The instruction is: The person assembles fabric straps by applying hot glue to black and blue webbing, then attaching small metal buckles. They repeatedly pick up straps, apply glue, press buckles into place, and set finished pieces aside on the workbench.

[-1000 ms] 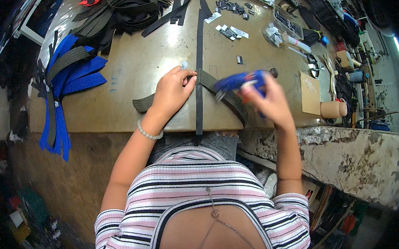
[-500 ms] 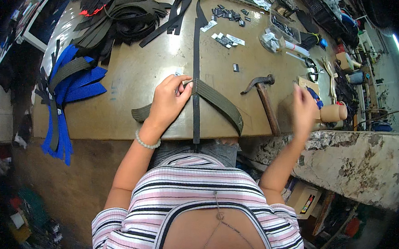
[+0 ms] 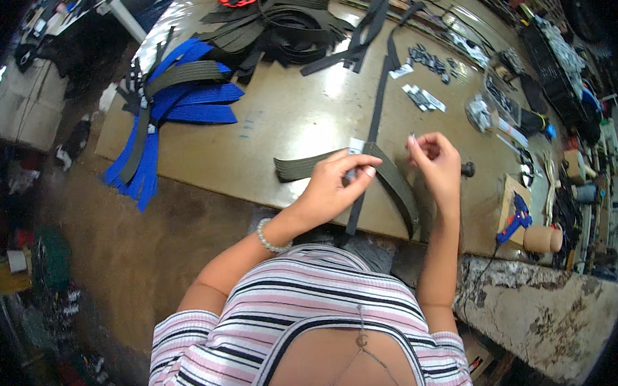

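Note:
An olive webbing strap (image 3: pixel 403 200) lies bent on the table, crossed by a long narrow black strap (image 3: pixel 381 103). Over the crossing, my left hand (image 3: pixel 338 184) is closed, thumb and forefinger drawn together; the fingers hide whatever is between them. A small white label (image 3: pixel 356 146) shows just beyond these fingers. My right hand (image 3: pixel 438 162) is raised right of the crossing, its thumb and forefinger curled into a pinch. Anything held there is too small to make out. The hammer's head (image 3: pixel 468 169) peeks out beside my right wrist, its handle mostly hidden.
Blue and olive strap bundles (image 3: pixel 197 104) lie at the left; dark coiled webbing (image 3: pixel 299 31) is behind. Small black pieces (image 3: pixel 428 60) and white labels (image 3: pixel 423 97) sit at the back right. A blue glue gun (image 3: pixel 516 219) and a tan roll (image 3: pixel 542 239) are near the right edge.
My right hand has come left from the table's right side to near the strap crossing. My left hand stays by the crossing. The whole view has shifted and tilted.

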`<state>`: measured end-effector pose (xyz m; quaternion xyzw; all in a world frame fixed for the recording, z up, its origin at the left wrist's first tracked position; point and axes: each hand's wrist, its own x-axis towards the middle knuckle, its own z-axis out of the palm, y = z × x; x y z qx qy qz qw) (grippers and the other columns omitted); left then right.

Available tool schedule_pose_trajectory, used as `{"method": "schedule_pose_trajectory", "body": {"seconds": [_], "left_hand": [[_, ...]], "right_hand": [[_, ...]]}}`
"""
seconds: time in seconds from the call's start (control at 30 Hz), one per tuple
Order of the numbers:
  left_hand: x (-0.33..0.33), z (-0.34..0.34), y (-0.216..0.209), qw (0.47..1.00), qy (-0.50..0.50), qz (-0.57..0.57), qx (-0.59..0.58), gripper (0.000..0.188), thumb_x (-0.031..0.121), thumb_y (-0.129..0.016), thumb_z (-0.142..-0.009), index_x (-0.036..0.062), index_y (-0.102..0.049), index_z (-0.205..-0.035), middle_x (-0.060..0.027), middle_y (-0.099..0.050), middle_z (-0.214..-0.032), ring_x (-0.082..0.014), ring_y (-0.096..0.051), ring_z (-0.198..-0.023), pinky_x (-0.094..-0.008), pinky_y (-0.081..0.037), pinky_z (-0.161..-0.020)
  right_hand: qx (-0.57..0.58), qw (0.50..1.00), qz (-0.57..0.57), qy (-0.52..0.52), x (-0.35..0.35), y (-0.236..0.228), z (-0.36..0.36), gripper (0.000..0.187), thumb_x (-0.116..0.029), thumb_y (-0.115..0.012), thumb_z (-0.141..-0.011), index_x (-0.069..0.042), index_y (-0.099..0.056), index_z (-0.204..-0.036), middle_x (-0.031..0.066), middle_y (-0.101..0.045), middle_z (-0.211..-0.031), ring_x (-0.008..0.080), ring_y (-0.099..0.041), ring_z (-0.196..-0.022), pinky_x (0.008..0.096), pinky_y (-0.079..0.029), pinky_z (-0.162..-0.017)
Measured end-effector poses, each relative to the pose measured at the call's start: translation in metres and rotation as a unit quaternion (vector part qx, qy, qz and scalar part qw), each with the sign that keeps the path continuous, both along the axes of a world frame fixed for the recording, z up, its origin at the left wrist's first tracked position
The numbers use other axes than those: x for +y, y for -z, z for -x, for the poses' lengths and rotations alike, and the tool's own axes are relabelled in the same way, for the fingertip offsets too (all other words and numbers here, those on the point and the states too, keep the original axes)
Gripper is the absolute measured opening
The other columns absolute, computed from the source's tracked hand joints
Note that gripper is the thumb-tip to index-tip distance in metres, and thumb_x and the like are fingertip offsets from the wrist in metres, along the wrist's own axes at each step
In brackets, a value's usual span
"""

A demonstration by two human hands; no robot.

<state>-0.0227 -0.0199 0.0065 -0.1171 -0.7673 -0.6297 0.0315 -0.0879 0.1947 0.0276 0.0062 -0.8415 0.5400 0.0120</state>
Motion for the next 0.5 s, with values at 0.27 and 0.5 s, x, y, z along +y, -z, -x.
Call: {"method": "schedule_pose_trajectory", "body": {"seconds": [0.27, 0.5], "left_hand": [[0.011, 0.001, 0.014, 0.975, 0.041, -0.169, -0.136, 0.026, 0.020, -0.070, -0.094, -0.0036, -0.070, -0.106, -0.0024, -0.068, -0.099, -0.0071, -0.059, -0.090, -0.0224, -0.049, -0.079], [-0.001, -0.002, 0.013, 0.980, -0.002, -0.133, -0.146, 0.020, 0.019, -0.073, -0.092, 0.0002, -0.073, -0.101, 0.0003, -0.069, -0.091, -0.0052, -0.059, -0.086, -0.0216, -0.048, -0.077]], "right_hand": [[-0.050, 0.958, 0.280, -0.047, -0.032, 0.003, -0.062, 0.022, 0.000, -0.072, -0.089, 0.007, -0.063, -0.108, 0.0079, -0.067, -0.093, 0.0119, -0.065, -0.081, 0.0243, -0.056, -0.074], [-0.069, 0.966, 0.241, -0.056, -0.037, 0.005, -0.070, 0.026, -0.002, -0.069, -0.092, 0.007, -0.063, -0.116, 0.0088, -0.068, -0.097, 0.0121, -0.065, -0.084, 0.0246, -0.056, -0.074]]}}
